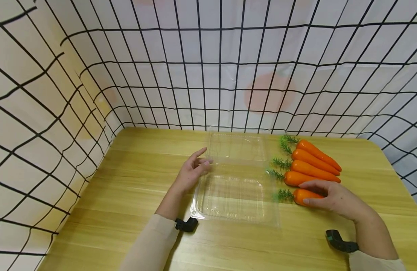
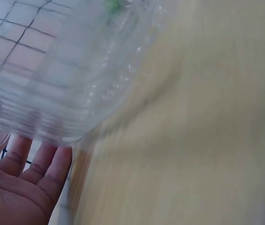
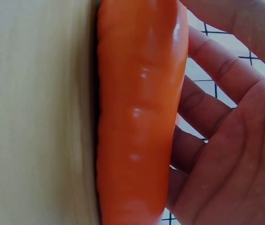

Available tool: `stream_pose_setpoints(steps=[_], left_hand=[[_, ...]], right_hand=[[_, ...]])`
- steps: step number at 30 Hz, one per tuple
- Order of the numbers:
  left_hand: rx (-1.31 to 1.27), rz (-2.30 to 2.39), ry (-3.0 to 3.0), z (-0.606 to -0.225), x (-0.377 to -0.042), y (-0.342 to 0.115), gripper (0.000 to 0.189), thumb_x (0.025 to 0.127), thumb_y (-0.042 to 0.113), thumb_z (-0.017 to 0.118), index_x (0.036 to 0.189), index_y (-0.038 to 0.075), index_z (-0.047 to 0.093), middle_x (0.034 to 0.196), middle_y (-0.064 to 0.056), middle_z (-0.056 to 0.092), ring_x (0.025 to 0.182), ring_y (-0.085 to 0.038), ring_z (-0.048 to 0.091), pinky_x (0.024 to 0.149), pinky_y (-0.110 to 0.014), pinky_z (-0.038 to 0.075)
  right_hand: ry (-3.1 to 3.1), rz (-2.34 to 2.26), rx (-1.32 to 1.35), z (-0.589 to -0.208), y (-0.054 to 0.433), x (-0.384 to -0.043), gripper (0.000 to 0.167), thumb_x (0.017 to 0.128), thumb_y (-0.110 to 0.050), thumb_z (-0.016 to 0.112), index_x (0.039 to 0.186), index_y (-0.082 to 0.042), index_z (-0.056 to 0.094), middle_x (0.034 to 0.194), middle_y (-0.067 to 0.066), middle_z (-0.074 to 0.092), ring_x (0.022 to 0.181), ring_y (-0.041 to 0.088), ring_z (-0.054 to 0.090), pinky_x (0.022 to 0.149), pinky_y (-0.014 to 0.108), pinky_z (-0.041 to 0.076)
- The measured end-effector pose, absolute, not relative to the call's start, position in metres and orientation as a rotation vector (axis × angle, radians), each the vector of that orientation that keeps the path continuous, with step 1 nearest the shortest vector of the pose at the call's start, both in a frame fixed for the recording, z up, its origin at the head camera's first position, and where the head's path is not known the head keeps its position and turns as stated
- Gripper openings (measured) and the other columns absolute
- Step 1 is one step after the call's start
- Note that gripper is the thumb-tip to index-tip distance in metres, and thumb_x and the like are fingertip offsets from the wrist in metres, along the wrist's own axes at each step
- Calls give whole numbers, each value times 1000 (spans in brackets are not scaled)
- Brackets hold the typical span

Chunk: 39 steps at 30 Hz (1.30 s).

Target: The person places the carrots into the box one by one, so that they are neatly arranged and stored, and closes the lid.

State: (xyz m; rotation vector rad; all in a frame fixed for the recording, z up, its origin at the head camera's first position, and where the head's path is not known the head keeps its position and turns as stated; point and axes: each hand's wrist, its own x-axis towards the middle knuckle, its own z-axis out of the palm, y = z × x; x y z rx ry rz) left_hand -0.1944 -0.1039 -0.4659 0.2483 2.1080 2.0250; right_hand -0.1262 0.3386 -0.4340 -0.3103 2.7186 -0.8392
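Observation:
A clear plastic clamshell box (image 1: 233, 195) lies unfolded on the table, its lid (image 1: 237, 147) flat behind the base. My left hand (image 1: 191, 171) is at the box's left side near the hinge, fingers loosely extended. In the left wrist view its fingertips appear at the edge of the clear plastic (image 2: 76, 93). To the right of the box, my right hand (image 1: 337, 197) holds the nearest orange carrot (image 1: 300, 196) between thumb and fingers. That carrot (image 3: 137, 112) still lies on the table, its green top (image 1: 285, 195) pointing left. The hand hides its tip.
Several more carrots (image 1: 313, 169) lie fanned behind the held one, green tops to the left. Black wire grid panels (image 1: 220, 64) surround the wooden table (image 1: 137, 162) at the back and sides. White cloth hangs behind them.

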Motion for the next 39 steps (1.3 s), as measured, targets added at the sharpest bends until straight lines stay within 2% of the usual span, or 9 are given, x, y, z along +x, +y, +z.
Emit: stream_pose_setpoints(steps=[3, 10, 15, 23, 35, 39], left_hand=[[273, 2037, 2096, -466, -194, -102, 56, 104, 14, 55, 157, 8, 37, 137, -27, 61, 122, -43, 64, 107, -48, 53], [267, 2042, 2085, -469, -193, -99, 49, 105, 14, 54, 151, 1, 44, 136, -27, 62, 121, -41, 65, 103, -46, 56], [275, 2084, 2042, -474, -194, -98, 46, 105, 13, 53, 148, -2, 46, 136, -29, 61, 122, -43, 63, 103, -49, 55], [343, 2111, 1991, -477, -191, -98, 45, 104, 10, 50, 145, -8, 45, 139, -32, 57, 126, -48, 59, 107, -51, 52], [373, 2134, 1985, -477, -188, -96, 44, 105, 9, 46, 145, -10, 44, 138, -35, 57, 127, -50, 58, 109, -53, 50], [366, 2147, 1981, -477, -189, -95, 42, 105, 7, 45, 144, -10, 45, 137, -37, 57, 127, -52, 57, 108, -53, 51]], right_hand=[[2715, -825, -311, -434, 338, -126, 39, 89, -44, 77, 124, -31, 68, 130, 7, 68, 108, 9, 58, 84, 26, 48], [2658, -839, -313, -432, 342, -125, 45, 89, -44, 77, 130, -28, 65, 134, 6, 66, 107, -6, 54, 85, 24, 49], [2634, -846, -316, -431, 346, -124, 47, 89, -41, 77, 131, -24, 64, 133, 8, 67, 105, -9, 54, 84, 22, 50], [2636, -819, -323, -435, 345, -125, 47, 88, -43, 78, 129, -24, 65, 130, 6, 68, 105, -6, 56, 84, 24, 50], [2627, -834, -280, -432, 346, -123, 48, 89, -44, 76, 132, -23, 64, 132, 7, 67, 105, -11, 54, 84, 21, 51], [2654, -790, -256, -427, 351, -122, 50, 90, -45, 76, 134, -25, 64, 135, 10, 66, 111, -2, 56, 84, 22, 50]])
